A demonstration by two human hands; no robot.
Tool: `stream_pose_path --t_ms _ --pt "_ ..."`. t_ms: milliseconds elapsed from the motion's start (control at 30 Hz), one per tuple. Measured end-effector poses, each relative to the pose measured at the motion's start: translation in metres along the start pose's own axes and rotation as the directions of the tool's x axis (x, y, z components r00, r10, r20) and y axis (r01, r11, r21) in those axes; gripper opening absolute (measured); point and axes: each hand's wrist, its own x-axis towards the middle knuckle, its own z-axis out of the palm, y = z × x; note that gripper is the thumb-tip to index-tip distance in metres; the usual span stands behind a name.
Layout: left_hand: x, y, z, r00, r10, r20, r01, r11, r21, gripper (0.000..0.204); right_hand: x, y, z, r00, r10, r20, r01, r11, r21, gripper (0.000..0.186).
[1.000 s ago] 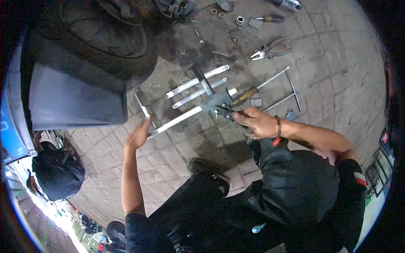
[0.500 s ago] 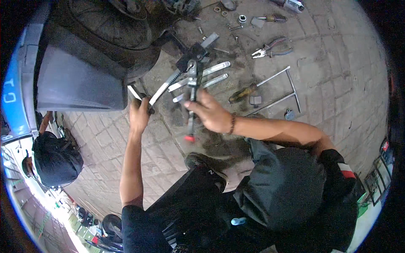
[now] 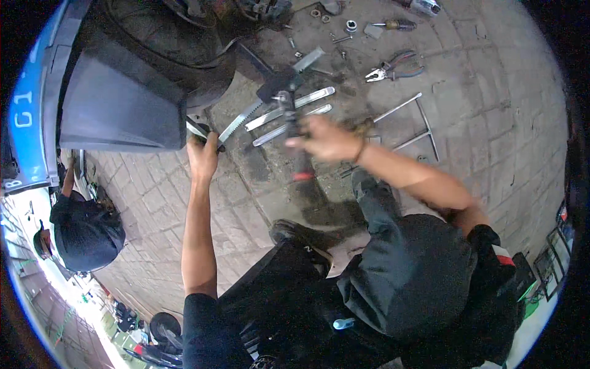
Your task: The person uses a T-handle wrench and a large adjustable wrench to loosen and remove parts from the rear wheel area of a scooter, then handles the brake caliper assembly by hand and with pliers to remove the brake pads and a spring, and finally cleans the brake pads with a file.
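My left hand point(image 3: 203, 154) is closed around the black end of a toothed metal bar point(image 3: 241, 119), beside the grey vehicle panel. Further along, the bar runs through a black block point(image 3: 278, 85). A ratchet handle point(image 3: 301, 161) with a shiny head, black grip and red end lies against that block, pointing toward me. My right hand point(image 3: 332, 139) is blurred by motion; its fingers are curled at the handle's grip. Just beyond the handle, two flat silver bars point(image 3: 295, 106) rest on the paving.
The grey panel of a blue vehicle point(image 3: 123, 98) stands at the left. Pliers point(image 3: 393, 67), a T-shaped metal rod tool point(image 3: 424, 123), a screwdriver point(image 3: 399, 24), a socket point(image 3: 351, 26) and small bolts lie on the paving. Another person point(image 3: 89, 230) crouches far left.
My right hand has swung rightward, carrying the red end of the ratchet handle with it. My left hand keeps its hold on the bar's end.
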Motion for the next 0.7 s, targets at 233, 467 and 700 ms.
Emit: stream_pose_path --t_ms 233,467,700 --pt "-0.002 -0.01 -0.01 0.995 -0.072 -0.063 0.073 0.997 0.008 0.021 0.008 0.015 -0.008 0.961 -0.152 0.231 0.164 0.986 -0.033 0.027" --pt "0.012 0.006 -0.005 1.0 0.025 0.012 -0.027 0.972 0.233 0.019 -0.002 0.025 -0.067 0.93 -0.219 0.296 0.295 0.924 -0.244 0.029" --pt "0.001 0.012 -0.009 0.989 -0.099 0.108 0.077 0.978 0.192 0.029 0.02 0.024 0.089 0.976 -0.165 -0.142 0.209 0.894 0.397 0.015"
